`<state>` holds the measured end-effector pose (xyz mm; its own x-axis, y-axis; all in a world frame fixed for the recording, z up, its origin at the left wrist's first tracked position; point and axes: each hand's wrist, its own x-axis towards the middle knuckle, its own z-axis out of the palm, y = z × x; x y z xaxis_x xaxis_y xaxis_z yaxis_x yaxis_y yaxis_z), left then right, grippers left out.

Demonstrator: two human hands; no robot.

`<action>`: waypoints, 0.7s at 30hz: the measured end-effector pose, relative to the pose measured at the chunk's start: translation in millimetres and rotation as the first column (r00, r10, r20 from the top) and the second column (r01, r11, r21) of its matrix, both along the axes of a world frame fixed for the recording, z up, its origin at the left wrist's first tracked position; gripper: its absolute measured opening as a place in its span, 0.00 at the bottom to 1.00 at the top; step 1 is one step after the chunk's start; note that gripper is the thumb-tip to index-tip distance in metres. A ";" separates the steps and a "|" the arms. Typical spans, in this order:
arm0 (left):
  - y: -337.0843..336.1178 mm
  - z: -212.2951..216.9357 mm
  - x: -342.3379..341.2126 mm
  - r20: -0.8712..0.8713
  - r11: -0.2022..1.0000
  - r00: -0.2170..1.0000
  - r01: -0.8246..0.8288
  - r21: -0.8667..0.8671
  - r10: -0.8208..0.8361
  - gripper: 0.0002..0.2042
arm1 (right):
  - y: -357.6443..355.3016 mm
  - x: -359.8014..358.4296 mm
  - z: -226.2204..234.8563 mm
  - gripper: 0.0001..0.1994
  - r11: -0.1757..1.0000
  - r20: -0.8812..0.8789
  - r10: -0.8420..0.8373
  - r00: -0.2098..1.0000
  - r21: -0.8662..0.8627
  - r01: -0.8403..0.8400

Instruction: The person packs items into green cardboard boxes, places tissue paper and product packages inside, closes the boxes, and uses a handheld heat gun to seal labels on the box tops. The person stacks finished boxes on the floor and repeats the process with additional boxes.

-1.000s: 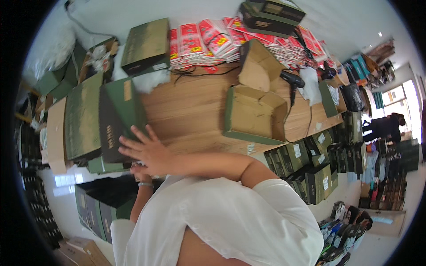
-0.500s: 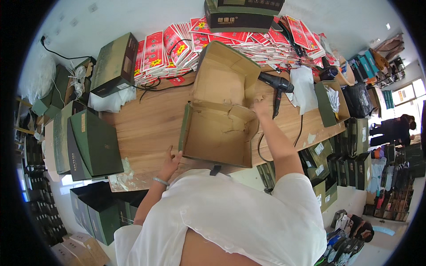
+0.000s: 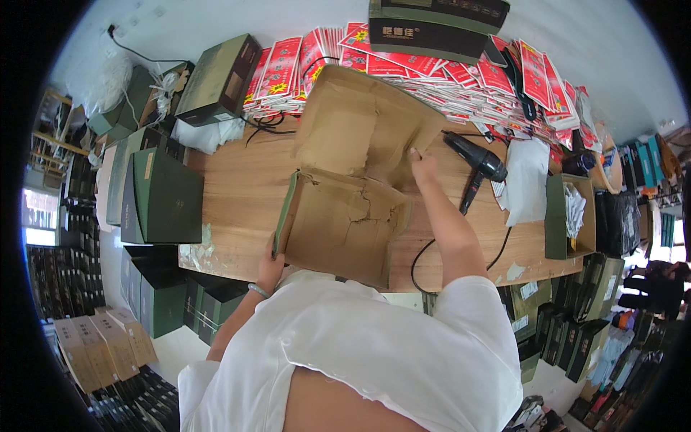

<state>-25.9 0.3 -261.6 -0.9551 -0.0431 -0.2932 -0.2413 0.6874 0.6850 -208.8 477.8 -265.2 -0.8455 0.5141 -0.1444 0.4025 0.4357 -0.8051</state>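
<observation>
An opened shoebox-like cardboard box [image 3: 335,230], bare brown inside with a green outer edge, sits in front of me over the table's near edge. Its creased lid [image 3: 338,126] is folded back away from me, and the bottom panel shows cracks and tears. My left hand [image 3: 270,271] grips the box's near left side, thumb up against the wall, fingers partly hidden. At the lid's lower right corner, my right hand [image 3: 425,167] pinches the cardboard with the thumb on the inner face. Right of that hand lies a black hair dryer [image 3: 479,158].
Red printed packets [image 3: 403,68] are heaped along the wall, with a dark green box [image 3: 437,32] on top. Closed green boxes [image 3: 169,194] stand at the left. An open box [image 3: 558,216] holds white paper at the right. A black cord [image 3: 416,263] loops near my right forearm.
My left hand, open beside the box before, now holds its left side. My right hand has closed on the lid's corner. The box has tilted and shifted slightly left; the view has turned.
</observation>
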 end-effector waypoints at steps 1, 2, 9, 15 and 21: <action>14.8 19.8 -10.7 0.024 0.999 0.999 -0.025 0.036 0.024 0.30 | -4.4 6.9 27.3 0.20 0.999 -0.051 0.010 0.999 0.035 -0.009; 24.0 33.7 -18.9 0.050 0.996 0.998 -0.052 0.069 0.049 0.30 | -9.7 13.4 50.1 0.19 0.998 -0.101 0.024 0.995 0.067 -0.018; -1.4 0.8 -28.1 0.349 0.718 0.918 -0.373 0.588 0.191 0.30 | -34.3 132.0 61.1 0.14 0.950 -0.212 0.313 0.926 0.058 -0.308; -46.0 26.6 -41.7 0.435 0.676 0.866 -0.475 0.563 0.246 0.36 | -43.3 261.3 11.9 0.29 0.819 -0.017 -0.142 0.990 -0.563 0.108; -4.3 85.0 -69.4 0.315 0.798 0.931 -0.046 0.601 -0.184 0.34 | -108.9 282.0 54.5 0.41 0.489 0.192 -0.037 0.981 -0.852 0.185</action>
<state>-95.3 -4.0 -176.6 -0.7812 0.3097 -0.5421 -0.5041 0.1993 0.8403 73.2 368.9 -210.7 -0.7249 0.1568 -0.6708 0.5258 -0.5031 -0.6858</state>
